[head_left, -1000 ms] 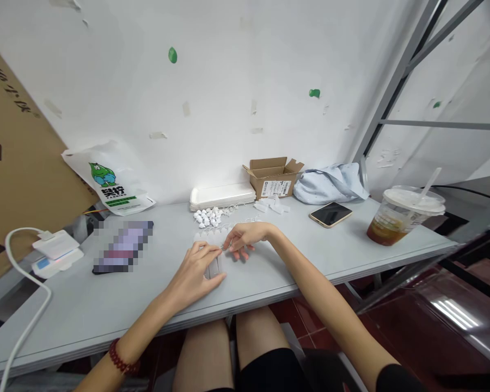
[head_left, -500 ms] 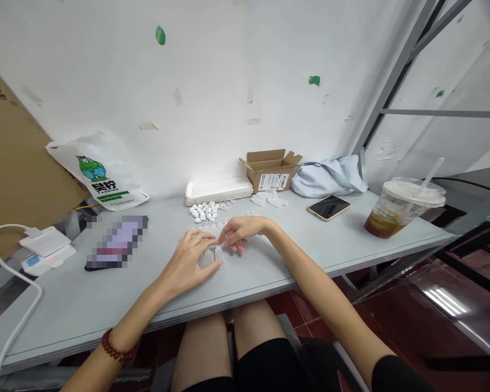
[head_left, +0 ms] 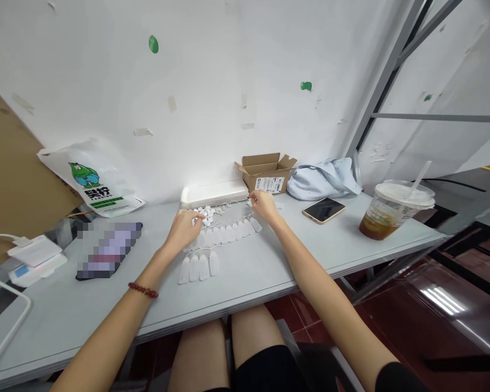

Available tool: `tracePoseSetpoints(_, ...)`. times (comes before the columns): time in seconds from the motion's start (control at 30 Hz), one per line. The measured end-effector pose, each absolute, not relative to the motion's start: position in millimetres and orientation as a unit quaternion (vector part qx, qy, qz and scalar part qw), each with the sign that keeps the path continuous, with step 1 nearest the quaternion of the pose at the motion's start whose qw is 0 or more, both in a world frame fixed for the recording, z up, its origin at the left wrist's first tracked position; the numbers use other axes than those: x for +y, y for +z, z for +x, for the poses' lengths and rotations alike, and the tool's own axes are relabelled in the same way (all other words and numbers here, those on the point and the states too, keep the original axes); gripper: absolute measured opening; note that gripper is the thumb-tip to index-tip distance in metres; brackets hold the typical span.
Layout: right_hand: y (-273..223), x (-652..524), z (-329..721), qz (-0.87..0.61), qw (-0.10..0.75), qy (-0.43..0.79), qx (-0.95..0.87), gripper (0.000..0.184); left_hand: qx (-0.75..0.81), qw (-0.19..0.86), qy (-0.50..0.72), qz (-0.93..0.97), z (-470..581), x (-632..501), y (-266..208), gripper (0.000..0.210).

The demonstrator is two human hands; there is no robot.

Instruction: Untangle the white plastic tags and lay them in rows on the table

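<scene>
My left hand (head_left: 184, 227) reaches to the pile of small white pieces (head_left: 207, 212), its fingertips drawn together at the pile's near edge. Whether a piece is between them is too small to see. Over by the cardboard box, my right hand (head_left: 264, 204) is closed with fingertips pinched low at the table, partly covering a few loose translucent sleeves (head_left: 279, 206). What it pinches is hidden. Between the hands runs a row of translucent tags with white loops (head_left: 229, 233). Nearer to me lies a shorter row of the same tags (head_left: 204, 267).
A stack of white trays (head_left: 214, 193) and an open cardboard box (head_left: 265, 169) stand by the wall. To the right are a phone (head_left: 324, 210), a pale blue cloth bag (head_left: 324, 179) and a drink cup (head_left: 392, 212). A plastic bag (head_left: 93, 177) and white cable (head_left: 22, 296) are left.
Both hands have left the near tags and moved apart: the left to the white pile, the right farther back toward the box. The near row is now uncovered.
</scene>
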State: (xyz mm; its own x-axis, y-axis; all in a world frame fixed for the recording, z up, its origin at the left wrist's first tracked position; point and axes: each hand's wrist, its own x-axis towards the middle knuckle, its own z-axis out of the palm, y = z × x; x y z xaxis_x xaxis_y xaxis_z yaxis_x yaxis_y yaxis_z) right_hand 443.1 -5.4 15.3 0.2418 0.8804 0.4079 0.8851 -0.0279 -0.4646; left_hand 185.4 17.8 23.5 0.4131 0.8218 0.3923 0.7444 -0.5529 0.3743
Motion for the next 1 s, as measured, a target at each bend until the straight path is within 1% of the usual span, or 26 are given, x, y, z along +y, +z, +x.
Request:
tracePoseSetpoints(0.1, 10.2, -2.8, 450.3, -0.736, 0.255, -0.029, -0.626, 0.033, 0.422, 0.048, 0.247, 0.871, 203.8, 40.2, 21.0, 0.038)
tracePoseSetpoints(0.17, 10.1, -3.1, 452.1, -0.743, 0.228, -0.032, -0.629, 0.035, 0.392, 0.036, 0.224, 0.892, 214.9, 53.0, 17.5, 0.038)
tracePoseSetpoints(0.43, 5.6, -2.4, 454.2, -0.742, 0.196, -0.003, -0.641, 0.036, 0.304, 0.022, 0.187, 0.934, 233.7, 77.0, 1.7, 0.031)
tracePoseSetpoints(0.57, 2.3, -1.9, 454.5, -0.751, 0.182, -0.005, -0.635, 0.039, 0.305, 0.035, 0.194, 0.932, 233.6, 76.8, -1.0, 0.036)
tracePoseSetpoints(0.7, 1.5, -2.0, 454.4, -0.752, 0.178, -0.007, -0.634, 0.04, 0.33, 0.056, 0.226, 0.915, 228.3, 75.8, 1.6, 0.044)
tracePoseSetpoints(0.83, 1.7, -2.3, 454.1, -0.751, 0.176, -0.004, -0.637, 0.039, 0.358, 0.103, 0.282, 0.884, 219.6, 75.5, 3.9, 0.052)
tracePoseSetpoints(1.0, 7.9, -3.0, 451.2, -0.745, 0.209, -0.008, -0.634, 0.035, 0.355, 0.173, 0.363, 0.844, 208.5, 75.5, 3.8, 0.061)
